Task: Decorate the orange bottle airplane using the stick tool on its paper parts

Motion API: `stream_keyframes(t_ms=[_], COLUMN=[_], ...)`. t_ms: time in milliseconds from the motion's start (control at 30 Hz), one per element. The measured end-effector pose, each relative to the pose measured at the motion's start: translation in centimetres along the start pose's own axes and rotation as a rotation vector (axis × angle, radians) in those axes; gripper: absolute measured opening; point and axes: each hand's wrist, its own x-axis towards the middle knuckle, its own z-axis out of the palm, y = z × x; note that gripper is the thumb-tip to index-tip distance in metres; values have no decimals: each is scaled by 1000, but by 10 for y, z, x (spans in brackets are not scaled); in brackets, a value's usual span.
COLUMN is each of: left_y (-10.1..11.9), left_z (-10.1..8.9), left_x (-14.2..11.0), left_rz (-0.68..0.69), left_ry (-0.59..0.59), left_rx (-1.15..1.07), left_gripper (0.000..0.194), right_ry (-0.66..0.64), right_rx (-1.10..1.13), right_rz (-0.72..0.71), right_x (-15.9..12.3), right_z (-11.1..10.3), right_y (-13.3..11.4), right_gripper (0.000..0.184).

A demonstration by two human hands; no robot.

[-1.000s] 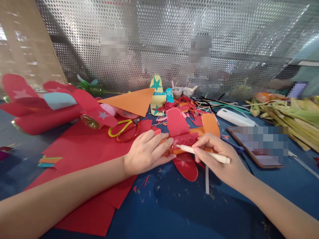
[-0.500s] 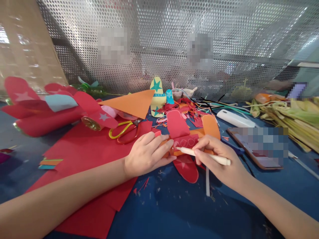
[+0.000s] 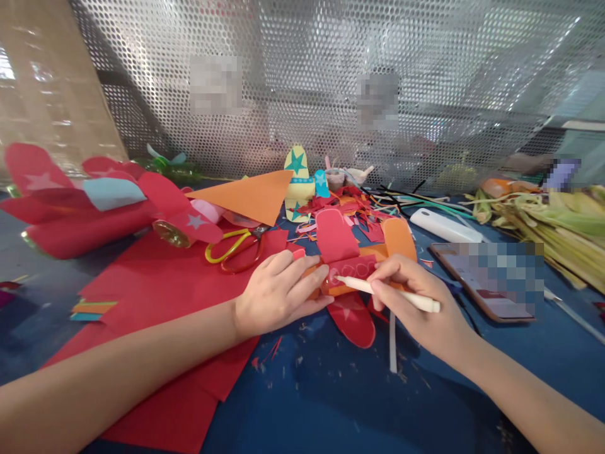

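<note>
A small red and orange paper plane (image 3: 352, 255) lies on the blue table (image 3: 331, 391) in front of me. My left hand (image 3: 278, 291) lies over its left end, fingers curled and pressing it down. My right hand (image 3: 416, 302) pinches a white pen (image 3: 387, 293) whose tip touches the red band on the plane's body, where a row of small white circles is drawn. A red wing with a pale star (image 3: 352, 315) sticks out toward me under the pen.
Red paper sheets (image 3: 155, 302) lie under my left forearm. A large red paper plane (image 3: 94, 208) sits at the left, yellow-handled scissors (image 3: 234, 246) and an orange triangle (image 3: 250, 192) behind my left hand. A phone (image 3: 486, 277), a white case (image 3: 444, 224), paper scraps and green leaves lie right. Perforated metal mesh closes the back.
The pen tip has shifted slightly along the red band near the white circles. My left hand has stayed pressed on the plane.
</note>
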Motion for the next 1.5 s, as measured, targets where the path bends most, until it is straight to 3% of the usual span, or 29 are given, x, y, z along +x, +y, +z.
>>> stream_keyframes(t_ms=[667,1500], left_y=[1,-1], left_z=[1,-1], left_x=[0,1], left_rz=[12,7], left_ry=[16,-22], left_rx=[7,-2], left_gripper=[36,35], right_ry=[59,11], right_rx=[-42,-2], right_rz=[-32,-8], right_x=[4,3], right_z=[-1,-3], right_y=[-3,-3], right_gripper=[17,12])
